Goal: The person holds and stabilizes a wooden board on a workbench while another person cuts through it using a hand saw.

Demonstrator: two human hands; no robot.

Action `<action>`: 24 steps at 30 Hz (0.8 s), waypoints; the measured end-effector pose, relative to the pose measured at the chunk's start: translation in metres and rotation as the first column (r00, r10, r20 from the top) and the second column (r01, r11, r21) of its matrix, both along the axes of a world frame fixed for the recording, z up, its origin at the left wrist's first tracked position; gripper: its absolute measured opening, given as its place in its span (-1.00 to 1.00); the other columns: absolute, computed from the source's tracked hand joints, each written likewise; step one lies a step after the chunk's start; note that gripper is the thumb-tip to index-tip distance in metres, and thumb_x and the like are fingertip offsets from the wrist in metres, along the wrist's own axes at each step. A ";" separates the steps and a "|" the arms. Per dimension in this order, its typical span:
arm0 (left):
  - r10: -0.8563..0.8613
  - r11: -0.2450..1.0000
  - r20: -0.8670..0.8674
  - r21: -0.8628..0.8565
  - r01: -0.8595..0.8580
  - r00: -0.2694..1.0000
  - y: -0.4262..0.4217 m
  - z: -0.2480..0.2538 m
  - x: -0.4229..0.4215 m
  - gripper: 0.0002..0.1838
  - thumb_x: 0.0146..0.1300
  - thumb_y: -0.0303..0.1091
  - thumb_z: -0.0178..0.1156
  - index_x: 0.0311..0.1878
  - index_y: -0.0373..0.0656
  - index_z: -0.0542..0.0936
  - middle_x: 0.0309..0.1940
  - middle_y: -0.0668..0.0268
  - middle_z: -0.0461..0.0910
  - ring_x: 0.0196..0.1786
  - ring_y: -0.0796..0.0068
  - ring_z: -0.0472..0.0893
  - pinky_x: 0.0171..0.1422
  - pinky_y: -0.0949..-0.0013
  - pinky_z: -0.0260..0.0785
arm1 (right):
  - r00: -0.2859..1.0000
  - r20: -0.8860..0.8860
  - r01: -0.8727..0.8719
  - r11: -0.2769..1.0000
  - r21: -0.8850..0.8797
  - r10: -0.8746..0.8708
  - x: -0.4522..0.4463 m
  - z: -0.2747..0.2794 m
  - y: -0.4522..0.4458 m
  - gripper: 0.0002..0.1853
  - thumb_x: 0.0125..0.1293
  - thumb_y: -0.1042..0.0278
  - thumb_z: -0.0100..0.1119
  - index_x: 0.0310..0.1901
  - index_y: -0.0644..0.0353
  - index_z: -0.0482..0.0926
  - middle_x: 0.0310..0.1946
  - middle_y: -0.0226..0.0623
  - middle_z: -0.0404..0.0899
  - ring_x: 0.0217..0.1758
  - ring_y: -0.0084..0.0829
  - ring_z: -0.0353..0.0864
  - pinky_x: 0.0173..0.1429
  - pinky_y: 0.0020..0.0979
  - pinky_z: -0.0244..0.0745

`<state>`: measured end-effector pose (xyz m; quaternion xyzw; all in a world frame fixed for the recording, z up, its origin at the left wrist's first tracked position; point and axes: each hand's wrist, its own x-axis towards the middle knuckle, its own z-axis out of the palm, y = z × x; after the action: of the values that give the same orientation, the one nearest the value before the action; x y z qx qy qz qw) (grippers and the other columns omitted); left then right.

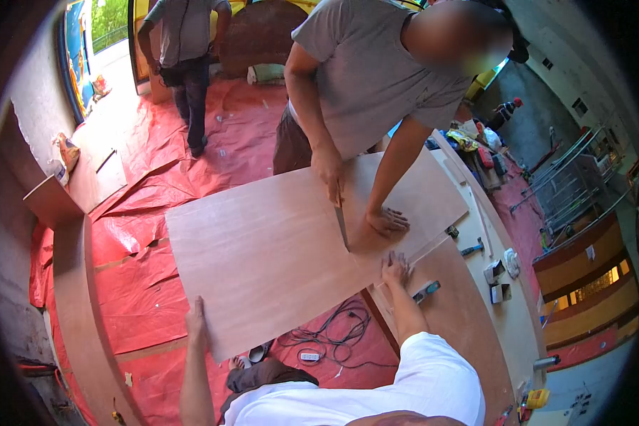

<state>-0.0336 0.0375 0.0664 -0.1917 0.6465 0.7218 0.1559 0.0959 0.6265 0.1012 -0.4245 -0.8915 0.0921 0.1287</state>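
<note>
A large thin wooden sheet (pixel 263 248) lies across the middle of the view. My left hand (pixel 197 319) grips its left near edge, fingers wrapped round the side. My right hand (pixel 396 268) rests spread on the sheet's near edge at the right. Across from me a co-worker (pixel 376 78) leans over the sheet, with a handsaw (pixel 341 226) in one hand (pixel 327 169), its blade tip at the wood. The co-worker's other hand (pixel 388 221) presses flat on the sheet, close beyond my right hand.
A curved wooden table (pixel 468 319) bears a hammer (pixel 473 247), a level (pixel 426 291) and small boxes (pixel 500 292). Below are a black cable (pixel 344 330), a power strip (pixel 309 357) and red floor sheeting (pixel 142 298). Another person (pixel 184 64) stands behind; a curved plank (pixel 78 284) is at left.
</note>
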 end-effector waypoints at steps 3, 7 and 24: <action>-0.023 0.999 0.005 -0.042 0.023 1.000 0.005 0.028 0.003 -0.35 0.30 0.13 0.02 0.09 -0.36 0.48 -0.11 0.25 0.57 -0.12 0.48 0.51 -0.01 0.38 0.33 | 0.999 -0.024 -0.025 0.998 0.052 0.026 0.001 -0.021 0.016 -0.44 0.23 -0.05 0.02 0.22 0.04 0.40 0.29 0.13 0.17 0.39 0.01 0.11 0.46 -0.05 -0.15; -0.042 0.999 0.061 -0.015 0.043 0.997 -0.004 0.000 0.002 -0.35 0.29 0.13 0.03 0.07 -0.38 0.48 -0.12 0.25 0.57 -0.15 0.48 0.52 -0.03 0.37 0.34 | 0.999 0.038 -0.004 0.999 0.035 0.003 0.004 0.017 -0.013 -0.43 0.24 -0.09 -0.02 0.23 0.01 0.40 0.30 0.10 0.18 0.39 0.03 0.10 0.46 -0.07 -0.15; -0.070 0.991 0.078 0.118 0.060 0.995 -0.005 -0.010 -0.002 -0.35 0.31 0.12 -0.02 0.16 -0.33 0.37 -0.04 0.12 0.51 -0.03 0.26 0.52 0.10 0.14 0.37 | 0.995 0.098 0.011 0.999 0.051 -0.016 0.001 0.005 -0.001 -0.45 0.26 -0.08 -0.05 0.25 -0.09 0.37 0.33 0.00 0.15 0.42 -0.02 0.05 0.47 -0.10 -0.15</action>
<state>-0.0359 0.0328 0.0561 -0.1906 0.6028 0.7440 0.2163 0.0974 0.6255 0.1057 -0.4313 -0.8958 0.0475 0.0960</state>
